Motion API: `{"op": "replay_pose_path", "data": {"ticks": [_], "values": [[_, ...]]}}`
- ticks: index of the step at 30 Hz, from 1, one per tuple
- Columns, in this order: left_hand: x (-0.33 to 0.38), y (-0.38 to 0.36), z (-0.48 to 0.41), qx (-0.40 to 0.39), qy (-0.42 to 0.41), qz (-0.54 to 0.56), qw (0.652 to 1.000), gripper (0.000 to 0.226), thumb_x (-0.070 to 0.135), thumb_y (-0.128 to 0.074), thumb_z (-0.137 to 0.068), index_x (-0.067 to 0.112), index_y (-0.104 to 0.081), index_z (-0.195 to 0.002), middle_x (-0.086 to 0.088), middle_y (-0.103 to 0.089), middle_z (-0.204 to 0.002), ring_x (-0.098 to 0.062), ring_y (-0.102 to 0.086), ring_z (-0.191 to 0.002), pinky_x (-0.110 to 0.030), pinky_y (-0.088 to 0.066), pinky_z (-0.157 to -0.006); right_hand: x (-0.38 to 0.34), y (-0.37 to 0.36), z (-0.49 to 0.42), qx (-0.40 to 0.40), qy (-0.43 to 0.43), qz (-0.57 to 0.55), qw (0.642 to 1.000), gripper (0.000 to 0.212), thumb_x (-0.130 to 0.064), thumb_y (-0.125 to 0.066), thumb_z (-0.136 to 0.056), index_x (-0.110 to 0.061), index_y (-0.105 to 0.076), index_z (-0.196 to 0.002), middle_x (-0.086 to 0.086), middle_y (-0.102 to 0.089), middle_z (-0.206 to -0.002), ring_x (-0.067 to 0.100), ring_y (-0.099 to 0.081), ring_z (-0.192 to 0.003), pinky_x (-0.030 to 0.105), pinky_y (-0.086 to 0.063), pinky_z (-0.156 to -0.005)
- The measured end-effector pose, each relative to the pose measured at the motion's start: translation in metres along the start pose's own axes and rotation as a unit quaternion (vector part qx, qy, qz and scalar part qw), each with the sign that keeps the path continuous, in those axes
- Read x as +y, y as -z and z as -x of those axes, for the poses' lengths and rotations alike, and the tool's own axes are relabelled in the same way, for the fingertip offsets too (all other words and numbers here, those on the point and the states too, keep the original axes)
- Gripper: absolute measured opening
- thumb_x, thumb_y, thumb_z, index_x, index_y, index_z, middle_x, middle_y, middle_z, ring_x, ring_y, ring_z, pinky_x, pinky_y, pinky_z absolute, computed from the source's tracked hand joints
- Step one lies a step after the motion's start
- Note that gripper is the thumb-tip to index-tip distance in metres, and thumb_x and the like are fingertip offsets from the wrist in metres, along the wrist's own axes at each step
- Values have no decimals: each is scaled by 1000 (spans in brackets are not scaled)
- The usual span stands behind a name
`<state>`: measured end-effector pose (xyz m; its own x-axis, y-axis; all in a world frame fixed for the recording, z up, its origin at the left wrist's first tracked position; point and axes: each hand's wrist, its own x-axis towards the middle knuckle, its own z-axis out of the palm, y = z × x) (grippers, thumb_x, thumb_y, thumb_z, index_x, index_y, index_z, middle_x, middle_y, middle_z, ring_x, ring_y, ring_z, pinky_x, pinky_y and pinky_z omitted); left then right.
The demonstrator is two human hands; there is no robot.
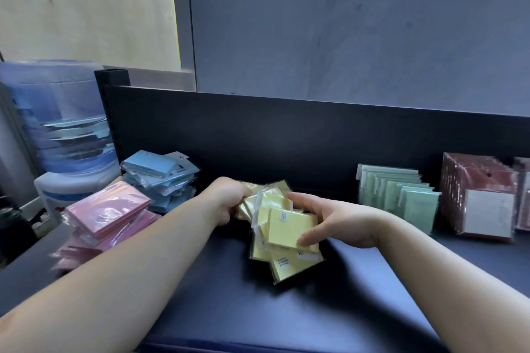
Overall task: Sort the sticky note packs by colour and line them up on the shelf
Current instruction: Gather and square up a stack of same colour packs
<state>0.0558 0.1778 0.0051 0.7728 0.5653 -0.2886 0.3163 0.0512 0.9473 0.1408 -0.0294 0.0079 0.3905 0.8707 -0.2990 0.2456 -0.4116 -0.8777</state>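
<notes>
Water bottle [66, 123], big and blue, sits upside down on its white dispenser [57, 186] at the far left, beside the dark shelf [258, 309]. Next to it, at the left end of the shelf, the pink packs [109, 212] lie in a loose pile, the upper ones tilted and shiny in their clear wrap. Just behind them and a little to the right are the blue packs [160, 178], also piled without order, close to the black back panel [286, 129] of the shelf. My left hand [226, 198] is over the shelf with the fingers curled, and it grips the far left side of the yellow packs [284, 226]. These yellow packs are in the middle of the shelf, between my two hands, as a fanned and uneven bundle. Each one is in clear wrap, and some show a small white label. The lowest packs seem to rest on the shelf, but I cannot tell this surely. My right hand [338, 221] holds the bundle from the right side: the thumb presses on the face of the front pack, and the other fingers go round the far edge. Further right, apart from this hand, the green packs [401, 195] stand in a neat row, one overlapping the next. Just beside them, at the right edge, the dark red packs [481, 195] stand close together, with a white card [490, 215] at the front. Behind everything is a grey wall [344, 23].
</notes>
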Motion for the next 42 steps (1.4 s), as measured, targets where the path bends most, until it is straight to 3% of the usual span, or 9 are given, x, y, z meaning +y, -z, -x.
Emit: {"op": "replay_pose_path", "data": {"ticks": [6, 13, 17, 20, 25, 30, 32, 39, 42], "values": [[-6, -9, 0, -34, -35, 49, 998, 21, -5, -42, -91, 2, -60, -99, -16, -65, -86, -27, -64, -68, -30, -53, -53, 5, -7, 6, 24, 20, -39, 999, 104, -15, -82, -62, -38, -26, -146, -4, -46, -142, 11, -58, -117, 34, -42, -106], [-9, -8, 2, 24, -90, 99, 991, 22, -5, -41, -94, 9, -56, -87, -10, -62, -82, -22, -60, -69, -30, -47, -62, 2, -10, 13, 10, 21, 0, 1000, 87, -13, -76, -65, -36, -39, -140, -11, -50, -132, 5, -59, -113, 25, -45, -100], [-10, 2, -5, 46, -88, 139, 985, 17, 0, -40, -97, 11, -53, -95, -12, -61, -91, -24, -60, -75, -34, -48, -65, 3, -12, 12, 44, 29, 15, 998, 53, -27, -69, -85, -28, -47, -133, -11, -56, -122, 0, -56, -108, 18, -41, -98], [-14, 4, -10, 34, -84, 114, 989, 16, 2, -40, -97, 10, -53, -99, -12, -61, -92, -25, -59, -77, -34, -48, -67, 2, -14, -1, 126, 19, -33, 991, 31, -19, -50, -98, -15, -49, -128, -1, -58, -100, 8, -53, -77, 19, -46, -73], [-15, -2, -14, 37, -94, 115, 988, 20, 3, -41, -97, 13, -49, -113, -7, -57, -91, -21, -56, -78, -32, -46, -66, -3, -9, -16, 143, -45, 22, 989, 54, 6, -50, -88, -17, -44, -137, 8, -59, -109, 16, -58, -85, 19, -49, -71], [-18, -1, -18, 47, -79, 97, 991, 28, 9, -47, -94, 11, -52, -121, -15, -61, -114, -33, -60, -103, -43, -51, -88, -9, -6, -24, 153, -39, 4, 987, 53, 6, -59, -85, -16, -48, -132, 10, -61, -99, 16, -59, -76, 21, -49, -63], [-17, 0, -16, 37, -77, 104, 991, 22, 7, -45, -95, 10, -56, -113, -15, -63, -105, -32, -61, -92, -39, -51, -75, -9, -4, -31, 204, -18, -42, 978, 46, 5, -58, -86, -11, -52, -128, 10, -63, -95, 17, -61, -70, 22, -48, -54], [-15, -4, -7, -25, -112, 131, 985, 48, 48, -46, -95, 8, -55, -120, -13, -66, -109, -28, -64, -96, -41, -53, -84, -23, -3, -51, 336, 125, 7, 933, 26, -1, -55, -90, -23, -65, -100, -6, -67, -98, 9, -63, -90, 21, -51, -81], [-16, -5, -6, -51, -180, 133, 973, 26, 34, -52, -95, 13, -54, -111, -9, -65, -103, -16, -65, -82, -29, -55, -66, -31, -6, -51, 346, 171, 73, 920, 25, -4, -57, -90, -26, -65, -98, -12, -67, -94, 3, -62, -85, 16, -49, -80]]}}
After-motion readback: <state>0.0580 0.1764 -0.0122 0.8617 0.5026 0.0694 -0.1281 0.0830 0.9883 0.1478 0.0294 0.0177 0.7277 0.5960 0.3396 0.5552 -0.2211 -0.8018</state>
